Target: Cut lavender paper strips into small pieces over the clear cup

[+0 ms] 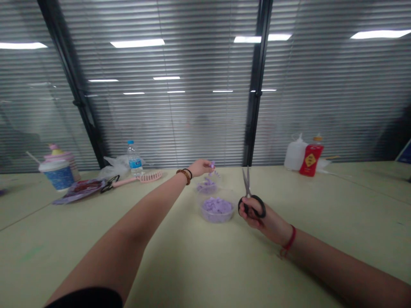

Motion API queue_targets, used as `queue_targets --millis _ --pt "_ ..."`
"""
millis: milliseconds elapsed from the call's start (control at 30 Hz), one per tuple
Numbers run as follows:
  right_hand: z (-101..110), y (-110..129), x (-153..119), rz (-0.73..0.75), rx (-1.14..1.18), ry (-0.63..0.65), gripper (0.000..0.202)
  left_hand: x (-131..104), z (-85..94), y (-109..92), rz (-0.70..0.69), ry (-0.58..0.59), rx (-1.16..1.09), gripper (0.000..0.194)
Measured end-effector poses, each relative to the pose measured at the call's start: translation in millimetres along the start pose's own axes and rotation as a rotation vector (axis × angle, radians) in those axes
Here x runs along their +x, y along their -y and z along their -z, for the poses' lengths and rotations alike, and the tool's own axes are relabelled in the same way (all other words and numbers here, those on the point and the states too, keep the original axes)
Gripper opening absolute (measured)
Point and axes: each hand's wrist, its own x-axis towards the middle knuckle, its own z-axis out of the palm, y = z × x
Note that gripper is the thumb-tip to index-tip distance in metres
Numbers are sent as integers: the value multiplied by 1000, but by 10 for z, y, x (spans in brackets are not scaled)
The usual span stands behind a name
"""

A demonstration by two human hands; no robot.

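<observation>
My left hand [201, 167] reaches far out over the table, fingers pinched on a small purple piece [212, 165]. Just below it stands the farther clear plastic container [199, 188], with purple pieces [207, 184] in it. A nearer clear container [217, 218] holds a heap of purple pieces [217, 205], which look like cut paper or foam; I cannot tell which. To the right of it, my right hand [257, 214] is closed around the black handles of scissors [247, 184]. The scissors' blades point up and are slightly apart.
Left on the table are a blue-and-white cup [59, 176], a purple plastic packet [80, 190], a pink hairbrush [150, 176] and a water bottle [135, 160]. Back right stand a white squeeze bottle [295, 155] and a red bottle [311, 160]. Window blinds [205, 55] rise behind.
</observation>
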Motion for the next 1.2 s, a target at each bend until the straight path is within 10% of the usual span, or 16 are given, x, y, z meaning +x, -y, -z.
queue_targets --millis 333,867,1200 --pt "-10 14 -4 10 8 5 33 -4 7 -49 57 -253 -122 25" --pt "-38 35 -21 13 -34 4 34 -111 -148 79 290 -115 -139 34" --pt "-4 3 -5 4 -25 19 33 -86 -80 190 201 -159 -15 26"
